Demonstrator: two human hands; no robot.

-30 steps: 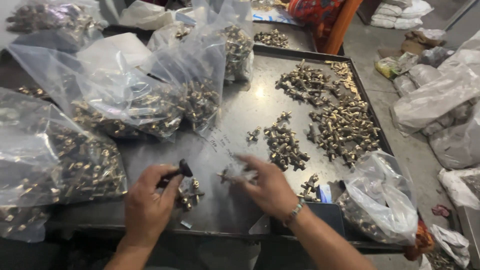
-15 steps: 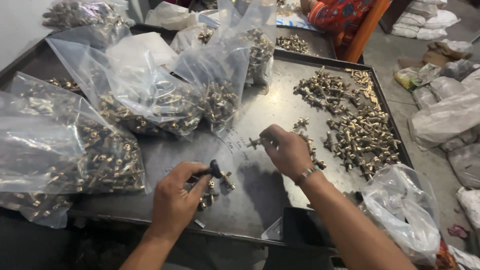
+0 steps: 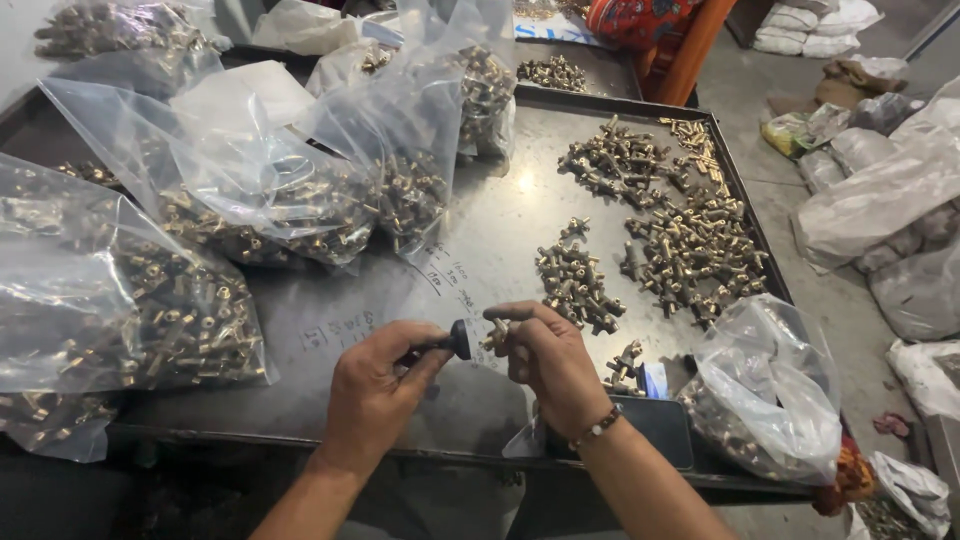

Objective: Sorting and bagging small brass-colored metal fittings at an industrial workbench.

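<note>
Head view: left hand (image 3: 372, 392) closed around black tool (image 3: 447, 343), right hand (image 3: 545, 358) pinching small brass fitting (image 3: 494, 335) against its tip, above near edge of metal tray (image 3: 500, 215). Best kept square and steady, fitting loose pile (image 3: 578, 285) just beyond on tray.

The metal tray (image 3: 500, 215) is dull grey with faint scribbled marks. Brass-coloured fittings (image 3: 690, 240) lie heaped toward its right edge, and more show through clear plastic bags (image 3: 250, 180) along its left edge. The left hand (image 3: 375, 395) grips a black tool (image 3: 455, 342); the right hand (image 3: 550, 360) holds a brass-coloured fitting (image 3: 495, 335) and wears a beaded wristband (image 3: 597, 430), dark and pale.
</note>
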